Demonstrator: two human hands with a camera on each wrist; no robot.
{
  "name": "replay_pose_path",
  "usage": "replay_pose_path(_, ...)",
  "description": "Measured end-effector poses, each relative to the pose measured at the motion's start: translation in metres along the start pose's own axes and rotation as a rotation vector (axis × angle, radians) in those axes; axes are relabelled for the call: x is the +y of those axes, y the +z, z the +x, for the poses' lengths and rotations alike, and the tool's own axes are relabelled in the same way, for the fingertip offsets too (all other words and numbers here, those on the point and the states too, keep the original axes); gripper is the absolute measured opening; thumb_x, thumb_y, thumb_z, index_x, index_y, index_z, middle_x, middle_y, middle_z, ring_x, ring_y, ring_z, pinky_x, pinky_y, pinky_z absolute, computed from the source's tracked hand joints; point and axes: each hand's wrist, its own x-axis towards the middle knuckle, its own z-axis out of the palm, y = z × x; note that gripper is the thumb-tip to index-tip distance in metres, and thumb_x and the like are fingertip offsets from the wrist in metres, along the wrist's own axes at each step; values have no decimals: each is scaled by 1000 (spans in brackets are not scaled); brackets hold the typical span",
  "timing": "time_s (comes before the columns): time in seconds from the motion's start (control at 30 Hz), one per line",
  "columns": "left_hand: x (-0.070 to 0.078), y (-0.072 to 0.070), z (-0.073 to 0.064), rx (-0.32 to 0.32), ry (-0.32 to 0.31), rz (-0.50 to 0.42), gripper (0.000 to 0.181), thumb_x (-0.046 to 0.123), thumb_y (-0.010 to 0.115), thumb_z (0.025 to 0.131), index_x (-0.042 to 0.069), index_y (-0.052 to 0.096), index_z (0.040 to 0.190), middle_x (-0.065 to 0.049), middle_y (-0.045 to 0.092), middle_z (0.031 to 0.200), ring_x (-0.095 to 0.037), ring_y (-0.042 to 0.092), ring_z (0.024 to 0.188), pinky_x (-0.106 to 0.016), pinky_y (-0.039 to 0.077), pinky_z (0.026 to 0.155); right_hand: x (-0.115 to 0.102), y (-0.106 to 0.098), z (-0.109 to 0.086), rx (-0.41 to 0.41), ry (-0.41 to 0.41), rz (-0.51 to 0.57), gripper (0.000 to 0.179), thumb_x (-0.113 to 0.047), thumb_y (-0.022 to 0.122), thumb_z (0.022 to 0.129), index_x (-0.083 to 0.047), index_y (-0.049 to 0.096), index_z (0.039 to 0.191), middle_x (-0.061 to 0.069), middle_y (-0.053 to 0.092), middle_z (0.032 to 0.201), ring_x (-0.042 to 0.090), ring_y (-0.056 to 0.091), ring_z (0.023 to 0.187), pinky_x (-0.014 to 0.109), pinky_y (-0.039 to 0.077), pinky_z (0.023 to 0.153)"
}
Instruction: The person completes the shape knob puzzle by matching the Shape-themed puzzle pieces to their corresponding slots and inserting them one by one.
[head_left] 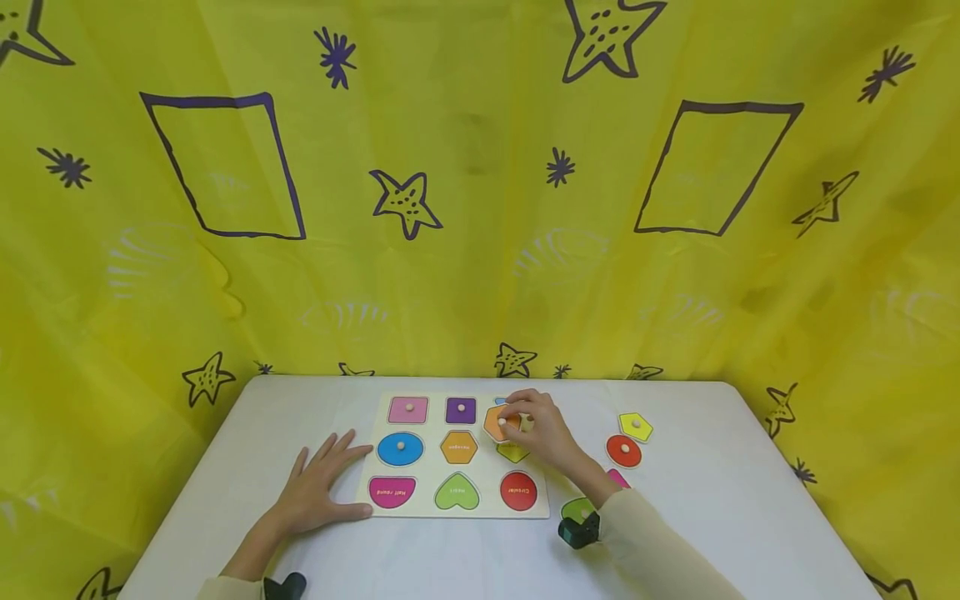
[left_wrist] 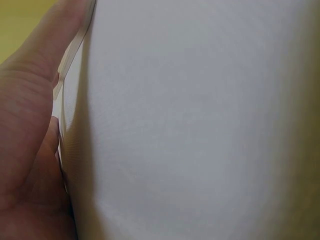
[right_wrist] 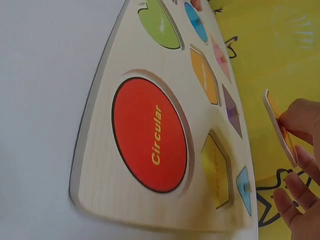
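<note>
A pale wooden puzzle board (head_left: 487, 500) lies on the table. My right hand (head_left: 551, 433) pinches an orange hexagon piece (head_left: 492, 423) by its knob, held above the board's far right part. Tilted, that hexagon piece (right_wrist: 276, 122) also shows in the right wrist view. My left hand (head_left: 311, 492) rests at the board's left edge, fingers spread, thumb at the near corner. Knobbed pieces sit in the board: a pink rectangle (head_left: 400, 410), a purple square (head_left: 453, 417), a blue oval (head_left: 390, 452) and a light blue piece (right_wrist: 242, 184). The orange hexagon recess (head_left: 458, 454) has no piece in it.
Loose pieces lie right of the board: a yellow pentagon (head_left: 630, 432), a red circle (head_left: 617, 455), a pink piece (head_left: 618, 477) and a green piece (head_left: 573, 508), the last two partly covered by the right arm. A yellow patterned curtain (head_left: 480, 283) hangs behind the white table (head_left: 712, 500).
</note>
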Motion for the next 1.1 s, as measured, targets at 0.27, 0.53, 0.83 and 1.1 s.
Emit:
replay_pose_path(0.27, -1, 1, 0, 0, 1, 5, 95, 69, 82, 69, 23, 55, 148, -18, 37, 163, -49, 20, 151, -77, 0, 115, -3, 20, 6, -37, 48, 30, 10, -7, 80, 86, -11, 81, 95, 9, 67, 120, 29, 54, 113, 43, 51, 90)
replay_pose_path(0.53, -1, 0, 1, -10, -8, -4, 95, 69, 81, 70, 25, 54, 149, -18, 35, 163, -49, 18, 152, -77, -1, 115, -5, 44, 8, -64, 43, 43, 7, -7, 79, 86, -10, 80, 92, 6, 66, 115, 30, 55, 116, 54, 46, 103)
replay_pose_path(0.83, -4, 5, 2, 15, 11, -12, 96, 71, 80, 68, 24, 55, 148, -19, 37, 162, -50, 18, 151, -78, 0, 115, -6, 66, 7, -25, -8, -9, 4, -7, 80, 82, -10, 78, 84, 8, 67, 107, 31, 59, 109, 68, 26, 116)
replay_pose_path(1.1, -1, 2, 0, 39, 33, -14, 93, 67, 83, 68, 22, 58, 146, -22, 39, 160, -52, 22, 149, -80, 3, 112, -8, 74, 6, -33, 1, -93, 3, -12, 82, 82, -12, 79, 84, 6, 67, 106, 28, 55, 106, 52, 41, 97)
